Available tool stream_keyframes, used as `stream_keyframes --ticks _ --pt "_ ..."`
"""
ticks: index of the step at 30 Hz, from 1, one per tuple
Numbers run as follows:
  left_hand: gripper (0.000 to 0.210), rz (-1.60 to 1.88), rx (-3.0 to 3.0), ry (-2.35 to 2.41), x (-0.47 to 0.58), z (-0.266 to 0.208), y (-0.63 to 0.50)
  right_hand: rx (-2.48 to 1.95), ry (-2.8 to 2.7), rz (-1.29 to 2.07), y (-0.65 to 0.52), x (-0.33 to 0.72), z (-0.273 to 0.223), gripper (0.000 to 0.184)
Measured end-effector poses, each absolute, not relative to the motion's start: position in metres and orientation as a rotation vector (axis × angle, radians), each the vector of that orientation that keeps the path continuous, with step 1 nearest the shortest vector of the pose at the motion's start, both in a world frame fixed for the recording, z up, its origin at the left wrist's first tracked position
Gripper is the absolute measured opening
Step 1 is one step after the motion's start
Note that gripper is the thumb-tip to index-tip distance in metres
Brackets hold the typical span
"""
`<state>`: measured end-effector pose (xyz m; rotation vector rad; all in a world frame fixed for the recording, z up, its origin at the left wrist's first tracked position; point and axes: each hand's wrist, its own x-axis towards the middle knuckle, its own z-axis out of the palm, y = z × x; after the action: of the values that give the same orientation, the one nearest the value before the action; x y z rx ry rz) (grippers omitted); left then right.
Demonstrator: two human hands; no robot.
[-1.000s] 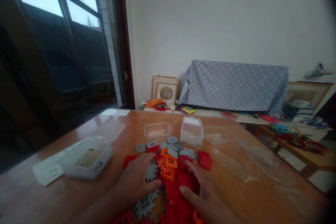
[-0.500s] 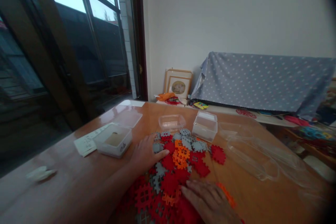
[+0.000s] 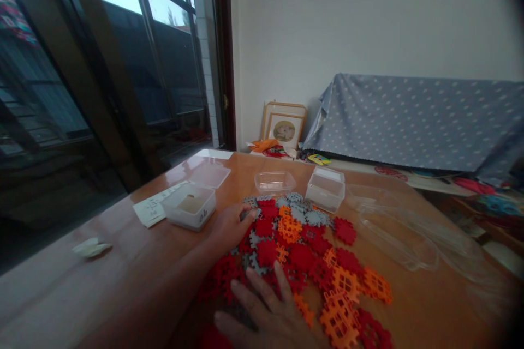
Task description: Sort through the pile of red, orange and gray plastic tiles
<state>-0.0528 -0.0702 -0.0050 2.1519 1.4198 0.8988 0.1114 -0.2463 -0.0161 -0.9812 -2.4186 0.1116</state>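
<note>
Since half a second earlier, the pile of red, orange and grey tiles (image 3: 303, 251) had been spread wider toward 4 o'clock, and the right hand (image 3: 266, 313) had slid to the pile's 7 o'clock edge. It lay flat on the tiles with fingers splayed, gripping nothing. The left hand (image 3: 229, 226) rested at the pile's 10 o'clock edge, fingers loosely curled over a grey tile; whether it gripped it I could not tell. A lidded white box (image 3: 190, 211) stood at 9 o'clock, two small clear tubs (image 3: 275, 181) at 12, long clear trays (image 3: 395, 240) at 3.
</note>
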Motion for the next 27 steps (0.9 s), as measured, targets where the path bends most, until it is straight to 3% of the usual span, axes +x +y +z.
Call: stream_keyframes --ticks 5,17,21,24,27 --pt "0.042 0.898 2.157 1.389 -0.054 -0.008 -0.072 -1.293 -2.372 0.291 -0.241 0.122 -0.005 0.054" --pt "0.056 0.758 2.194 1.501 -0.067 0.004 -0.065 -1.796 -1.882 0.070 -0.221 0.232 0.001 0.038" --pt "0.082 0.636 2.267 1.457 -0.058 -0.002 -0.070 -1.799 -1.842 0.133 -0.184 0.236 0.013 0.051" --pt "0.102 0.492 2.372 1.359 -0.052 -0.004 -0.080 -1.804 -2.006 0.237 -0.158 0.223 0.017 0.077" --pt "0.092 0.492 2.415 1.347 -0.052 -0.003 -0.085 -1.843 -2.121 0.285 -0.148 0.207 0.016 0.083"
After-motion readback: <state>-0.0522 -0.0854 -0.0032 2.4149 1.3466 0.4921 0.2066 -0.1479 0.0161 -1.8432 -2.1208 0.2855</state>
